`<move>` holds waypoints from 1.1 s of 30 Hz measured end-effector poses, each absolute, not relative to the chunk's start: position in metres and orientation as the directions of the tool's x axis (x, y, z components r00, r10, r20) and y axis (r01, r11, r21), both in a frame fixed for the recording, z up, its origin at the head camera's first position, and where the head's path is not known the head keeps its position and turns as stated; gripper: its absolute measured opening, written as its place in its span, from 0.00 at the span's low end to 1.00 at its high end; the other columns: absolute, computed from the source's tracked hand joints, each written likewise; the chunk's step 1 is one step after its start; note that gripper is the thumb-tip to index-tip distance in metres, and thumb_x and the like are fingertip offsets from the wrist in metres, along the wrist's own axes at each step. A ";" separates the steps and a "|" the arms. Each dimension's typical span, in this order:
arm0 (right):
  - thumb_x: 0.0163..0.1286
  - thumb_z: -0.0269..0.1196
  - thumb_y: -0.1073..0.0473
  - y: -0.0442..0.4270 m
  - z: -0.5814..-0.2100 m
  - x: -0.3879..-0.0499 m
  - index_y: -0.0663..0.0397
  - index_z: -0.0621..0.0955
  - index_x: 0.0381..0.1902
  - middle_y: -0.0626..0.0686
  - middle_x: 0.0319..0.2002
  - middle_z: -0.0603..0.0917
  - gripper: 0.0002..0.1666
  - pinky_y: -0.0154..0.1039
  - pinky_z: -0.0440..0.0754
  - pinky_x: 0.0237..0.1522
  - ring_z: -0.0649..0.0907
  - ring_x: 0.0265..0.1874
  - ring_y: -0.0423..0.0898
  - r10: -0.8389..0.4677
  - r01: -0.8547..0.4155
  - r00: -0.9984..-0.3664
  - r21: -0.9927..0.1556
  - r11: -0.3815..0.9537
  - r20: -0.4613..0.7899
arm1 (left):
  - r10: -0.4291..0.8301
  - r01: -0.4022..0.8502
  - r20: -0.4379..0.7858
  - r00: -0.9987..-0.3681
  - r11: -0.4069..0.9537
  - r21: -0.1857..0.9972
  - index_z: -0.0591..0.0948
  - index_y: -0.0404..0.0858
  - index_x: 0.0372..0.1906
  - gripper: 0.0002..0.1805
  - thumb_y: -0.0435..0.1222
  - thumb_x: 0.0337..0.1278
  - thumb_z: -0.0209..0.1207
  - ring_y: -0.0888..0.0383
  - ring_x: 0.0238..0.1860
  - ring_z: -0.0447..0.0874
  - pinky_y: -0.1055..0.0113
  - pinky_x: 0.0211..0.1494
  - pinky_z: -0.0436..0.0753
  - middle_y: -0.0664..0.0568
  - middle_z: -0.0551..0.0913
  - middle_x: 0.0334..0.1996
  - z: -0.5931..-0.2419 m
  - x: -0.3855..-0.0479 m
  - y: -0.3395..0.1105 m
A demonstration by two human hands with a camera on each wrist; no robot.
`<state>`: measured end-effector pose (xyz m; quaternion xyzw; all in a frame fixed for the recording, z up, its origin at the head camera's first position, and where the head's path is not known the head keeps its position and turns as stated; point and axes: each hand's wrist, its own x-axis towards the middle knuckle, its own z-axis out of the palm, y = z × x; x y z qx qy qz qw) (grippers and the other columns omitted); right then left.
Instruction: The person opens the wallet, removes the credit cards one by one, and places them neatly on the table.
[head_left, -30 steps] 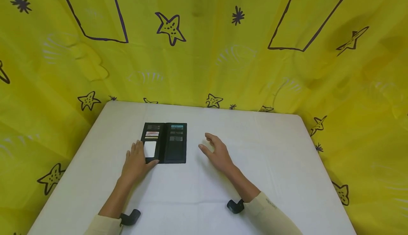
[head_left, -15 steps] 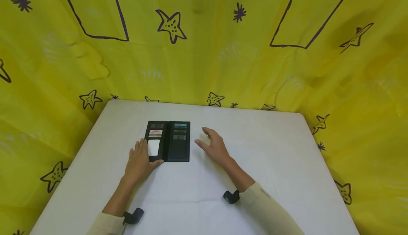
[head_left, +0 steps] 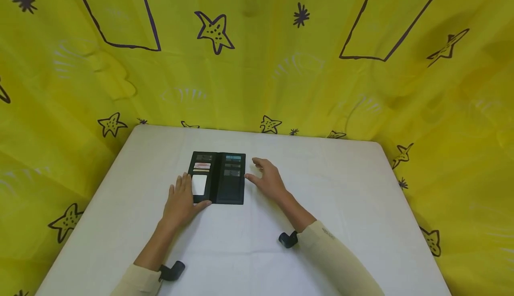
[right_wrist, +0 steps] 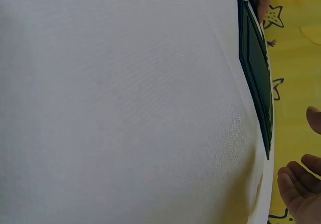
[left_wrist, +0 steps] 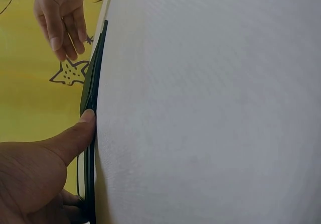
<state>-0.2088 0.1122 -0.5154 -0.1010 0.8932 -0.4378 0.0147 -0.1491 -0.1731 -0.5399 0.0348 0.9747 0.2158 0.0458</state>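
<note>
Wallet [head_left: 217,184], black, unfolded flat like a book on a white-covered table [head_left: 341,189], left of the table's middle and between the two hands; its left leaf [head_left: 201,199] carries a white panel [head_left: 199,184] toward the near end, with a red-and-white card [head_left: 202,165] in a slot above it; its right leaf [head_left: 231,190] shows a bluish card [head_left: 233,158] in the topmost slot. Left hand [head_left: 178,204], fingers extended along the wallet's left edge and thumb stretched across to the near edge by the fold; the thumb tip touches that edge (clearest in the left wrist view), and the hand lies flattened rather than wrapped round anything. Right hand [head_left: 270,182], beside the wallet's right edge, thumb and fingers parted and gently bent with nothing between them; in the right wrist view a gap separates it from the wallet. Both forearms wear pale sleeves [head_left: 337,260], with a dark wrist camera [head_left: 172,271] at each cuff; behind the table hangs a yellow cloth [head_left: 257,80], patterned with dark-outlined starfish [head_left: 217,33].
</note>
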 end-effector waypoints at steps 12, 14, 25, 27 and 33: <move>0.69 0.75 0.59 0.095 -0.506 -0.229 0.62 0.85 0.55 0.56 0.49 0.87 0.20 0.47 0.85 0.51 0.86 0.49 0.52 -0.208 -0.156 -0.978 -0.770 0.618 0.031 | 0.070 0.023 -0.092 -0.993 0.899 0.438 0.47 0.17 0.79 0.64 0.52 0.59 0.74 0.27 0.81 0.38 0.34 0.80 0.42 0.24 0.45 0.80 -0.532 -0.145 -0.178; 0.68 0.75 0.60 0.095 -0.507 -0.230 0.61 0.86 0.51 0.54 0.45 0.87 0.17 0.45 0.86 0.47 0.86 0.46 0.51 -0.204 -0.145 -0.979 -0.777 0.613 0.023 | 0.067 0.020 -0.094 -0.993 0.903 0.429 0.47 0.16 0.79 0.65 0.52 0.59 0.74 0.27 0.81 0.38 0.34 0.80 0.42 0.23 0.45 0.80 -0.532 -0.145 -0.178; 0.67 0.75 0.65 0.089 -0.519 -0.232 0.60 0.87 0.40 0.50 0.33 0.86 0.06 0.35 0.82 0.36 0.83 0.33 0.44 -0.246 -0.155 -0.969 -0.774 0.614 -0.001 | 0.055 0.004 -0.107 -0.993 0.902 0.432 0.47 0.15 0.78 0.65 0.54 0.58 0.74 0.28 0.81 0.39 0.38 0.80 0.48 0.23 0.43 0.80 -0.533 -0.146 -0.178; 0.67 0.75 0.65 0.088 -0.521 -0.233 0.60 0.87 0.39 0.49 0.32 0.85 0.06 0.35 0.82 0.35 0.82 0.32 0.43 -0.253 -0.158 -0.967 -0.768 0.620 -0.005 | 0.053 0.001 -0.108 -0.993 0.903 0.431 0.47 0.15 0.78 0.65 0.54 0.58 0.74 0.28 0.81 0.39 0.38 0.80 0.48 0.23 0.43 0.80 -0.534 -0.146 -0.178; 0.68 0.74 0.64 0.087 -0.524 -0.235 0.58 0.88 0.37 0.48 0.30 0.85 0.04 0.36 0.81 0.35 0.82 0.31 0.42 -0.266 -0.163 -0.964 -0.751 0.640 -0.018 | 0.050 -0.003 -0.110 -0.993 0.900 0.437 0.47 0.15 0.78 0.66 0.54 0.58 0.74 0.28 0.81 0.38 0.38 0.80 0.49 0.23 0.42 0.81 -0.535 -0.146 -0.176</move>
